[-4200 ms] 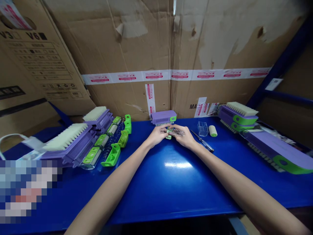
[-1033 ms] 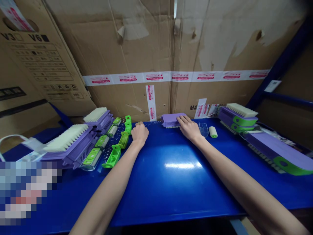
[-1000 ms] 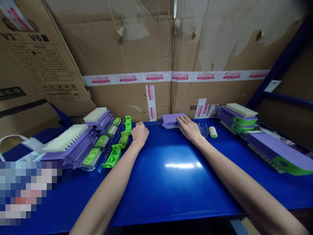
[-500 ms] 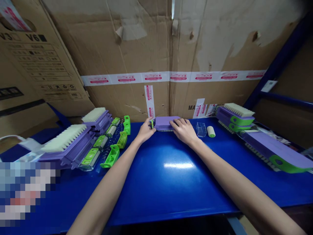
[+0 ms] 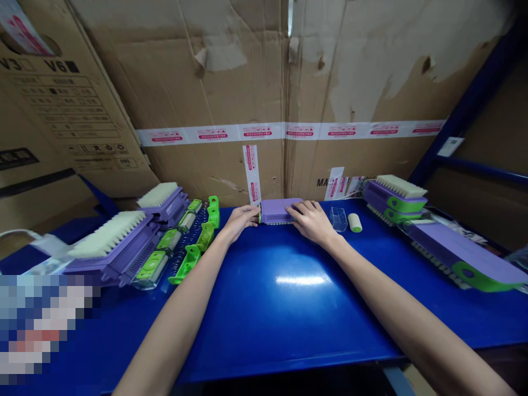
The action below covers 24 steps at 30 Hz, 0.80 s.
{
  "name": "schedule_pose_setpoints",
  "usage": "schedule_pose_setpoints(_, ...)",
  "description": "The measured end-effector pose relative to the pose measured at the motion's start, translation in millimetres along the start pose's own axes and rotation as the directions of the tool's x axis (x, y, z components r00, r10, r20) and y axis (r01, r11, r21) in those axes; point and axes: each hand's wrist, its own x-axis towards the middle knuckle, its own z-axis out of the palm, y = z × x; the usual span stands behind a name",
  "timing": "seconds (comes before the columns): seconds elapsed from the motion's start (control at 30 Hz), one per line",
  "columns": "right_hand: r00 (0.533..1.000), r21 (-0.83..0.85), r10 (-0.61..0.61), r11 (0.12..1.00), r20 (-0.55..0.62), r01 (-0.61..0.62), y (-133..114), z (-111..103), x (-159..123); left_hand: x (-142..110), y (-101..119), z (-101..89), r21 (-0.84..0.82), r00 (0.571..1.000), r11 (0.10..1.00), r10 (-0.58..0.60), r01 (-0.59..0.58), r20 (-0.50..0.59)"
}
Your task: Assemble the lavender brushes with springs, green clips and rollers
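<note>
A purple brush lies bristles down near the back of the blue table. My right hand is closed on its right part, fingers over the top and front side. At the brush's left end, my left hand has its fingers together against a green end cap, which shows only as a thin strip beside the purple body. Right of my right hand are a clear plastic box and a small cream roller with a green end, both apart from it.
On the left lie purple brush bodies with bristles up, clear cases with green lids, springs and green end caps. Finished-looking brushes with green ends sit on the right. A cardboard wall stands behind the table.
My left hand has shifted slightly left and straightened its fingers against the brush's end. The green cap now sits close to the purple body, where a dark gap showed before. My right hand stays put.
</note>
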Motion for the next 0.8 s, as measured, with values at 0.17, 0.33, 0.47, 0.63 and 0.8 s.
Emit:
schedule_pose_setpoints(0.17, 1.000, 0.017, -0.015, 1.000, -0.013, 0.016, 0.6, 1.1, 0.5, 0.1, 2.0, -2.0, -0.016, 0.995, 1.000, -0.028, 0.027, -0.100)
schedule_pose_setpoints(0.33, 0.999, 0.010, -0.036, 0.999, -0.039, 0.037, 0.8, 1.6, 0.6, 0.1, 5.1, -5.8, -0.041, 0.988, 0.999, -0.036, 0.030, -0.151)
schedule_pose_setpoints(0.47, 0.997, 0.003, -0.051, 0.999, -0.055, 0.051, -0.5, 2.6, 0.9, 1.0, 4.2, -6.2, -0.020, 0.988, 0.999, -0.049, 0.046, -0.143)
schedule_pose_setpoints(0.63, 0.996, 0.024, -0.052, 0.998, -0.073, 0.054, -1.2, 5.0, 1.3, 2.1, 2.0, -6.8, 0.004, 0.991, 0.999, -0.046, 0.047, -0.123)
schedule_pose_setpoints(0.8, 0.996, 0.013, -0.044, 0.999, -0.072, 0.046, -0.9, 5.2, 1.0, 0.7, 3.6, -10.0, 0.001, 0.994, 0.999, -0.048, 0.049, -0.095)
